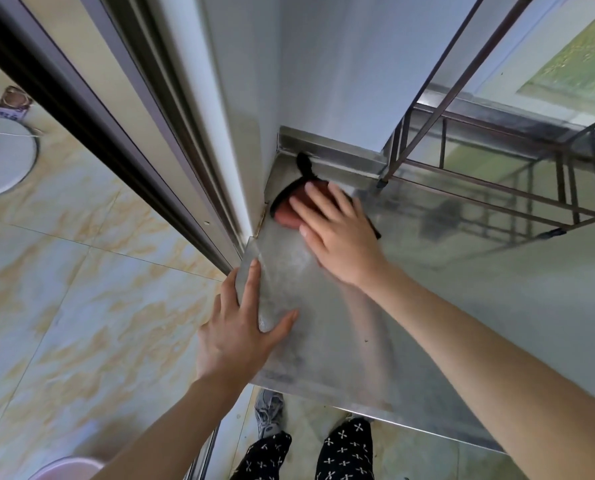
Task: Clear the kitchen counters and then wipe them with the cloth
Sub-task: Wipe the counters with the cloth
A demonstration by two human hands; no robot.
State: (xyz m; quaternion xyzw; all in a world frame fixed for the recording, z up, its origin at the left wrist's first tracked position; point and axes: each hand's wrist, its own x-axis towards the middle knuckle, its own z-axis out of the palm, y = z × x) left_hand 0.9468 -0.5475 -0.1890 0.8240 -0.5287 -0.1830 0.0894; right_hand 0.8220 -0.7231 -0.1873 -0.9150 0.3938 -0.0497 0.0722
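Observation:
A stainless steel counter runs from the door frame on the left toward the right. My right hand presses flat on a reddish cloth with a black edge and loop in the counter's far left corner, against the raised back lip. Most of the cloth is hidden under the fingers. My left hand rests on the counter's left edge with fingers spread, thumb on top of the steel, and holds nothing.
A dark metal wire rack stands on the counter to the right. A sliding door frame borders the counter's left side. Beyond it, a white round base stands on the tiled floor. A pink basin rim shows bottom left.

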